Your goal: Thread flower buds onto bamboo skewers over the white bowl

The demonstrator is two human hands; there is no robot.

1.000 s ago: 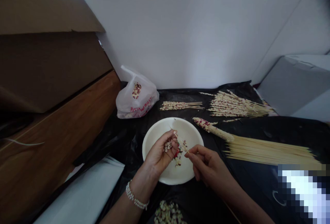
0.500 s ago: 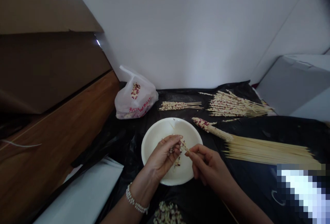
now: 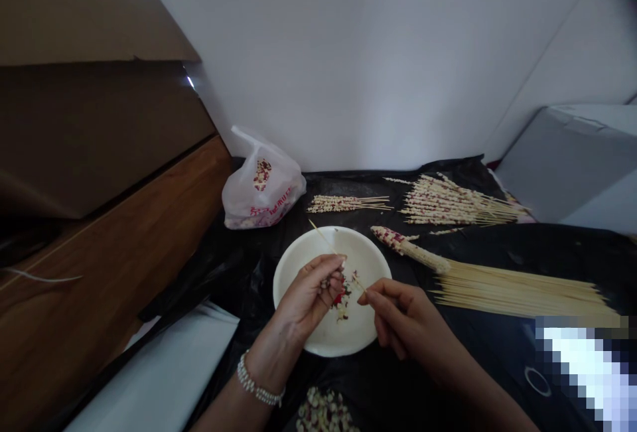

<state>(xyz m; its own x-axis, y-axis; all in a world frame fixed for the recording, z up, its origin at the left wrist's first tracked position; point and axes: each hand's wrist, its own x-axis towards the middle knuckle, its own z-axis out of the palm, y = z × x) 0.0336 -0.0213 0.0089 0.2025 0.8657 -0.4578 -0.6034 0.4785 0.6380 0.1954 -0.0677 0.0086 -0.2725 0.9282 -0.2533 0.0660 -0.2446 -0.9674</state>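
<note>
My left hand (image 3: 313,292), over the white bowl (image 3: 286,269), is closed around several corn kernels (image 3: 326,282), with a pale kernel pinched at its fingertips. Between the thumb and fingers of my right hand (image 3: 405,316), at the bowl's right rim, is a thin bamboo skewer (image 3: 321,235). It slants up to the left past my left fingertips, its bare tip over the far rim. A few kernels appear threaded on it close to my right fingers. Loose kernels (image 3: 342,311) lie in the bowl, partly hidden by my left hand.
A partly stripped corn cob (image 3: 423,256) lies by a stack of bare skewers (image 3: 522,289). Behind are a small bundle (image 3: 333,204) and a larger pile (image 3: 438,201) of kernel-threaded skewers. A plastic bag (image 3: 263,196) stands at back left; more kernels (image 3: 326,412) lie in front.
My left hand has shifted slightly left and up, a pale kernel now showing at its fingertips. More of the skewer's bare tip shows beyond the bowl's far rim. My right hand has barely moved.
</note>
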